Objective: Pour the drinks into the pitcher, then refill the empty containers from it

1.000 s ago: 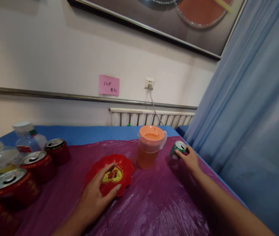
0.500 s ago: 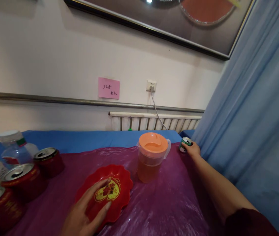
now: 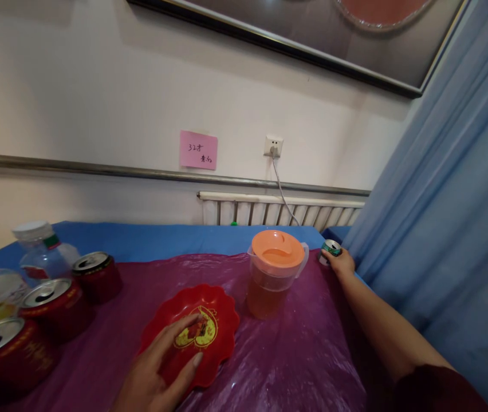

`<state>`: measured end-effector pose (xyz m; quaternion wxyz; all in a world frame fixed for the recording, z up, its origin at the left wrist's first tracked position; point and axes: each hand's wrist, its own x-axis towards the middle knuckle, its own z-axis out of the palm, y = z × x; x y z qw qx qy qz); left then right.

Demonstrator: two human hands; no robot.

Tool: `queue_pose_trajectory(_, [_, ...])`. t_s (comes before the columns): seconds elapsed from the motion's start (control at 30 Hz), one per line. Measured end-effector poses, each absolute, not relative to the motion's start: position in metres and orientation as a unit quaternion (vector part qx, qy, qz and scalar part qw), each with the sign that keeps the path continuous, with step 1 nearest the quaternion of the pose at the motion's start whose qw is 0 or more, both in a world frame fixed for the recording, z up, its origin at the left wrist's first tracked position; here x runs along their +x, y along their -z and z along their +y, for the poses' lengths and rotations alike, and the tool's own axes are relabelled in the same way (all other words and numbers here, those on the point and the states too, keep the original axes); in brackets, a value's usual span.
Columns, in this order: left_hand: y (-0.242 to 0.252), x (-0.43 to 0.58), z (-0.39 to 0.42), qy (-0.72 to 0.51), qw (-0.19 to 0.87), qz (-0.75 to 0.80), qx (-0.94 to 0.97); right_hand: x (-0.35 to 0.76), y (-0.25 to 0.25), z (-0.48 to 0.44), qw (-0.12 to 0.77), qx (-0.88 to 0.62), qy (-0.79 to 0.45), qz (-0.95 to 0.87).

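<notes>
At the far right of the table, my right hand [image 3: 342,263] is closed around a small green and white drink can [image 3: 331,249], which is upright with its top opened. My left hand [image 3: 158,366] hovers over the near left part of a red scalloped plate [image 3: 222,343], thumb and fingers apart, nothing between them. A yellow and red printed motif marks the plate's middle. Between the two hands stands a clear pitcher [image 3: 265,294] with an orange lid and amber liquid inside.
On the left stand several opened red cans [image 3: 61,312] and clear plastic bottles [image 3: 40,257]. Purple plastic sheeting [image 3: 295,349] covers the blue tabletop [image 3: 141,237]. A blue curtain [image 3: 441,229] hangs along the right side. Behind are a radiator [image 3: 270,209] and a plugged-in cord [image 3: 282,189].
The view has turned slightly left, so most things appear a little farther right. Both hands keep about the same positions over the plate and at the green can.
</notes>
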<state>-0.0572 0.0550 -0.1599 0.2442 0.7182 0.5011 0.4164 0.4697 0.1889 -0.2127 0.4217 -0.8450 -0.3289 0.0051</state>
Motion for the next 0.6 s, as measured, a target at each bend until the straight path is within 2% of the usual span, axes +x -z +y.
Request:
queue_pose_trajectory(0.17, [0.169,-0.059,0.06,-0.417,0.241,0.488,0.728,0.465,0.202,0.163,0.449,-0.846,-0.021,-0.286])
queue_pose_trajectory(0.4, [0.16,-0.051,0.05,-0.411,0.262,0.468,0.737,0.422,0.185,0.074,0.547,-0.797,0.009,-0.256])
queue_pose_trajectory(0.53, [0.159,-0.042,0.039,-0.435,0.269,0.454,0.73,0.351,0.18,0.02,0.607,-0.725,-0.026,-0.324])
queue_pose_trajectory(0.6, [0.16,-0.04,0.037,-0.451,0.272,0.449,0.722,0.307,0.177,-0.003,0.658,-0.626,-0.055,-0.415])
